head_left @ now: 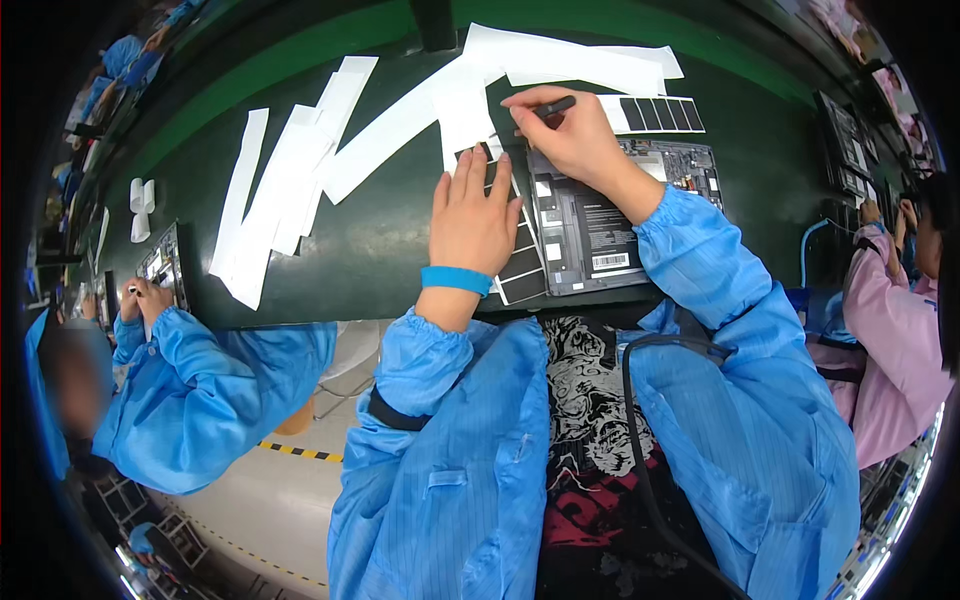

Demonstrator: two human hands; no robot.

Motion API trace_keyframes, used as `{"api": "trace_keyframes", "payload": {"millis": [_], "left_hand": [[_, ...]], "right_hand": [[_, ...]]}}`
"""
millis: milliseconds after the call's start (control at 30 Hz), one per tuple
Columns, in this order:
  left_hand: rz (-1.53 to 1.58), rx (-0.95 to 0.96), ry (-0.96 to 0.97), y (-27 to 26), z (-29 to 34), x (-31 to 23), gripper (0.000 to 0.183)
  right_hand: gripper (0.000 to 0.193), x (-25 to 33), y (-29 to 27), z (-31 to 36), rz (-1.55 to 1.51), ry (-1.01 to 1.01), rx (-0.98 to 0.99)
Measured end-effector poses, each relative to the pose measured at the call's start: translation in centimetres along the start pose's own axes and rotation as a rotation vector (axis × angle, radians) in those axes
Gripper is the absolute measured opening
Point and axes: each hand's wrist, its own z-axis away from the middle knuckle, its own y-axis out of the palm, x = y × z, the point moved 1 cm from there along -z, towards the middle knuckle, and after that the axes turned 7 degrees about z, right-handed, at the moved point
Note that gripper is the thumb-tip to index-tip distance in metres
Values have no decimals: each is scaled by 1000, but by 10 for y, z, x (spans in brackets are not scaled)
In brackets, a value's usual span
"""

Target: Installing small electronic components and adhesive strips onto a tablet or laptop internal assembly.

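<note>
My left hand [472,225] lies flat, fingers stretched out, over a white sheet of black rectangular stickers [522,278]. It covers part of that sheet. My right hand [580,140] pinches a slim black pen-like tool [556,106] just beyond the left fingertips; the tool's exact kind cannot be made out. Under my right forearm is an opened laptop base [600,240], its dark battery and circuit board exposed. The left edge of the base adjoins the sticker sheet. A second sheet of black stickers [660,114] lies along the far side of the laptop base.
Long white paper strips [285,195] spread over the dark green table [380,230], more of them [570,60] at the back. A co-worker's blue sleeve [215,390] is at the left, by another device [165,262]. At the right sits a person in pink [895,320].
</note>
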Motion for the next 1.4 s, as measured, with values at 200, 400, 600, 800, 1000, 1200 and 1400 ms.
{"api": "trace_keyframes", "payload": {"millis": [200, 400, 600, 800, 1000, 1200, 1400], "left_hand": [[31, 21, -7, -12, -1, 1, 48], [-87, 34, 25, -7, -1, -4, 47], [-91, 52, 33, -5, -3, -7, 48], [-106, 85, 15, -4, -2, -7, 48], [-106, 86, 6, -4, -1, -6, 49], [-83, 78, 6, 1, 0, -3, 50], [-100, 76, 0, 1, 1, -4, 51]], "right_hand": [[18, 23, -64, 27, -206, 47, -138], [24, 26, -50, 19, -26, 160, -14], [30, 11, -7, -8, 123, 1, 42], [28, 3, 0, -6, 134, -23, 32], [27, 6, 4, -8, 142, -1, 12], [24, -1, 9, -7, 138, -97, -80], [24, -3, 10, -5, 118, -53, -67]]}}
